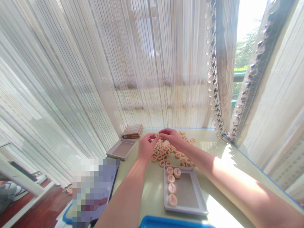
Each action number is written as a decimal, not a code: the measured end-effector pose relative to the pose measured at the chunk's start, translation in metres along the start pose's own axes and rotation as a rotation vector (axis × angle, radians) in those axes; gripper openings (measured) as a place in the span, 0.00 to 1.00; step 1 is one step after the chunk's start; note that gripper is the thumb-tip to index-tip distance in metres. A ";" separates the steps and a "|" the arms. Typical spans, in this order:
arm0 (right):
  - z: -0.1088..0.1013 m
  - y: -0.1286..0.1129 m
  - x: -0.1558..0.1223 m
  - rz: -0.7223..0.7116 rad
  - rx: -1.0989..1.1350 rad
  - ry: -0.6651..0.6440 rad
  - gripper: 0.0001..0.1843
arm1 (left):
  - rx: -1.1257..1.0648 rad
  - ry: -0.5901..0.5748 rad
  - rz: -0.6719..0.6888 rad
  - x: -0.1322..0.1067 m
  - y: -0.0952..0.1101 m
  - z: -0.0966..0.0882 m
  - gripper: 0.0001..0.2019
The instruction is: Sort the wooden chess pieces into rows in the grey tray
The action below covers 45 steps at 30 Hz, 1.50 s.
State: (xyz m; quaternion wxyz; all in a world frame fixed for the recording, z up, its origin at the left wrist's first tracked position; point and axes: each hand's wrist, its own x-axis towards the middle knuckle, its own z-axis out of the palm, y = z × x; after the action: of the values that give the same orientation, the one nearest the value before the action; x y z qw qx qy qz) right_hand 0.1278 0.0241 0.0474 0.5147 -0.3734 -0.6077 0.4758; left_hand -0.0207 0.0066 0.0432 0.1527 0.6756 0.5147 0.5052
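Observation:
Over the far part of the table, my left hand (147, 146) pinches a round wooden Chinese chess piece (157, 135) with a red character facing up. The fingers of my right hand (173, 136) close on the same piece from the right. Beneath and around both hands lie many loose Chinese chess pieces (161, 152), some marked red, others black. Closer to me, a shallow grey tray (198, 193) holds several red-marked pieces, mostly in a column along its left wall, with one piece (177, 173) beside the top of that column.
At the back left, an empty shallow box lid or tray (122, 148) lies near a closed brown box (133, 130). A blurred-out dark screen or tablet (104, 186) stands at the left edge. A blue tray rim (175, 221) shows in front. Sheer curtains (156, 79) hang behind the table (152, 193).

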 end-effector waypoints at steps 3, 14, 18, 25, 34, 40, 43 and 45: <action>0.001 -0.014 -0.006 0.119 0.169 0.000 0.08 | 0.003 -0.007 0.063 -0.002 0.002 0.000 0.15; -0.034 -0.045 -0.114 0.151 -0.437 0.139 0.07 | 0.150 -0.208 0.369 -0.013 0.027 -0.018 0.14; -0.030 -0.027 -0.154 0.155 -0.658 0.186 0.08 | 0.141 -0.328 0.344 -0.026 0.030 -0.017 0.16; -0.018 0.000 -0.157 0.012 -0.799 0.265 0.05 | 0.248 -0.352 0.441 -0.054 0.015 -0.010 0.15; -0.024 0.002 -0.161 -0.184 -0.996 0.199 0.03 | 0.329 -0.282 0.368 -0.054 0.004 -0.006 0.15; -0.021 0.002 -0.160 -0.173 -1.020 0.177 0.03 | 0.339 -0.306 0.373 -0.060 0.002 0.001 0.14; -0.018 0.001 -0.159 -0.171 -1.018 0.157 0.03 | 0.404 -0.285 0.349 -0.061 0.002 0.003 0.14; -0.017 0.000 -0.158 -0.171 -1.023 0.145 0.04 | 0.432 -0.298 0.338 -0.061 0.003 0.003 0.14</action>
State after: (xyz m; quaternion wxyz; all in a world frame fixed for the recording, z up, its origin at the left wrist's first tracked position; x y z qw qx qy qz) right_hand 0.1747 -0.1220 0.0053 0.3444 -0.5580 -0.7535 0.0473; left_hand -0.0142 -0.0458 0.0115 -0.0068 0.8351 0.4623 0.2979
